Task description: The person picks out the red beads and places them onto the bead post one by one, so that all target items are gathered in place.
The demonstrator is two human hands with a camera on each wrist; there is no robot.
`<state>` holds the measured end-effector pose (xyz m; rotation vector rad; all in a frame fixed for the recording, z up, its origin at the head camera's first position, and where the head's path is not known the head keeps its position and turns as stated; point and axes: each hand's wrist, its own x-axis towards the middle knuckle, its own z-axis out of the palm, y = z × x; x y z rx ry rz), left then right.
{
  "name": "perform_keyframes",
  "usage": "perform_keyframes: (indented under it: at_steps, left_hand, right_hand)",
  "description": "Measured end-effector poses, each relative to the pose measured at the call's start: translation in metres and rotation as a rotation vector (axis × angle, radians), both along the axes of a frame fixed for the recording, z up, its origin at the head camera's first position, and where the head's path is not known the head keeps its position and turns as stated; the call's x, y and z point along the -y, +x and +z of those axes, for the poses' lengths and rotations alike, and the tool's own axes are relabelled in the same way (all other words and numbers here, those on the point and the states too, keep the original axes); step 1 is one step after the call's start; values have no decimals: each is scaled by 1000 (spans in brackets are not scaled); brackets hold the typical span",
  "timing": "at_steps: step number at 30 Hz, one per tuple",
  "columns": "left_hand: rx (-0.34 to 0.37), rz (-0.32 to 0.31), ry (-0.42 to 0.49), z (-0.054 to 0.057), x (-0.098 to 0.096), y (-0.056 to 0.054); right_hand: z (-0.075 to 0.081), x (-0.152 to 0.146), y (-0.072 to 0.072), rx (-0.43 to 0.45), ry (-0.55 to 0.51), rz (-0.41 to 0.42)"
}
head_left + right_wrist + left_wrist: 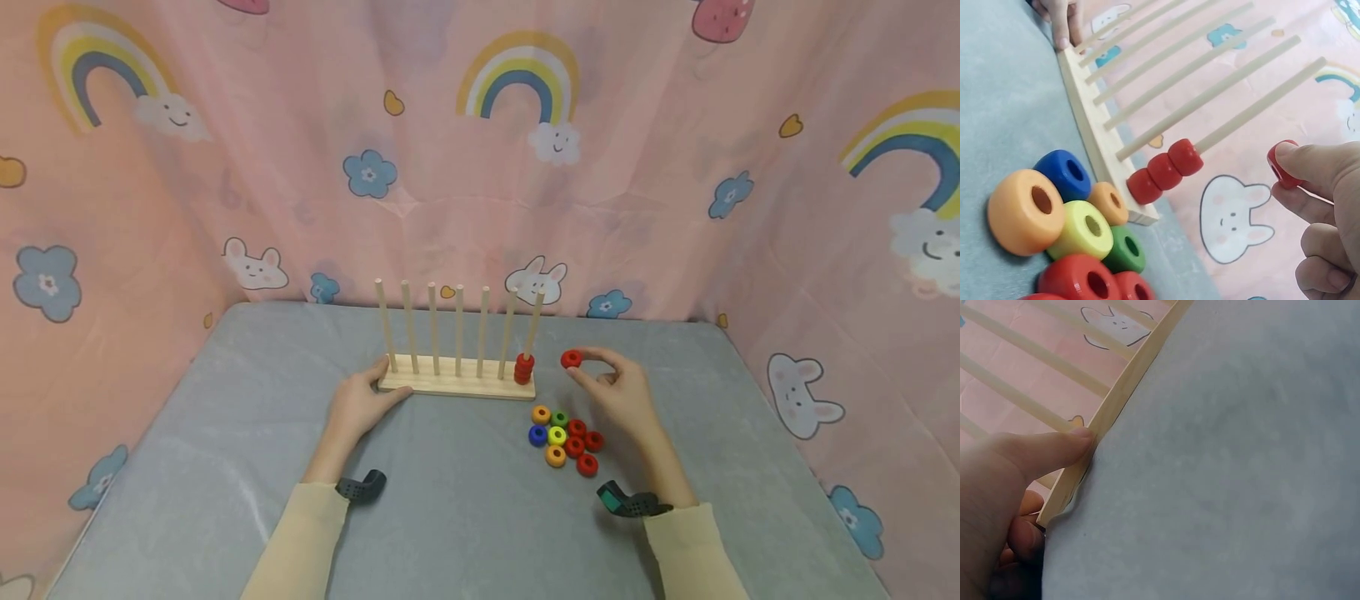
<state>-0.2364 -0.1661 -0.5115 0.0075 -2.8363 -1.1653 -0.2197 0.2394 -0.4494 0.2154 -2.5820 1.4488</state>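
A wooden peg rack (457,385) with a row of upright pegs stands near the back of the table. On its rightmost peg sit 3 red beads (523,369), stacked from the base. My left hand (362,404) grips the rack's left end, its thumb (1063,450) on the front edge of the base. Between thumb and index finger, my right hand (621,392) pinches a red bead (571,359), held apart from the rack, to the right of the rightmost peg. The right wrist view shows this bead (1283,164) below the peg's tip level.
In front of the rack's right end lies a group of loose beads: several red ones (587,464), two orange (555,456), one blue (537,435), one yellow (557,437) and one green (559,418). A pink patterned curtain (480,225) rises behind the grey table (465,517).
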Motion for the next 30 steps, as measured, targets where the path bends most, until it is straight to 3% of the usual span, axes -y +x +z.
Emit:
perform_keyframes:
  at_steps: [17,30]
  left_hand:
    - [-4,-7,-6,1,1,0]
    - [-3,-3,-14,1,1,1]
  right_hand:
    - [23,14,-8,-80,-16,1]
    - [28,29,-9,-167,-89,-10]
